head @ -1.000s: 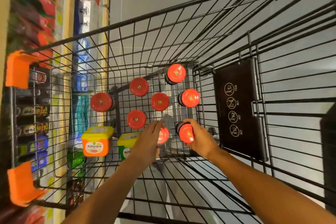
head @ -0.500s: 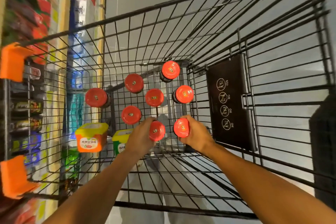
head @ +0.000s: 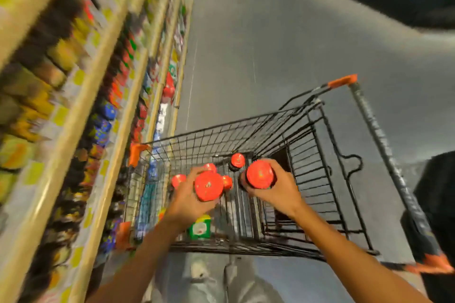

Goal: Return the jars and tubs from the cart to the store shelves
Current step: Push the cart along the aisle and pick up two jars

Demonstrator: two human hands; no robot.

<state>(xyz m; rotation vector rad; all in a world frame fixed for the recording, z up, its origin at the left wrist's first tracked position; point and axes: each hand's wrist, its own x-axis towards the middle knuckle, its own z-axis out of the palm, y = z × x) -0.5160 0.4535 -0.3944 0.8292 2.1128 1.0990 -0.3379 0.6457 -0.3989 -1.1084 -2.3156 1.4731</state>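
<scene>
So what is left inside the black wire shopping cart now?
Inside the black wire shopping cart: several red-lidded jars and a green tub with a yellow lid. The left hand and right hand, each holding a jar, cover whatever lies below them.

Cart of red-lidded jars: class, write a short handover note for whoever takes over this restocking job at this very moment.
Left hand grips one red-lidded jar; right hand grips another jar. Both are held above the cart.
Still in the cart: at least four more jars and a green tub; the hands hide part of the basket.
Done: two jars picked up.
Left: place them on the shelves at left, then return for the rest.
</scene>
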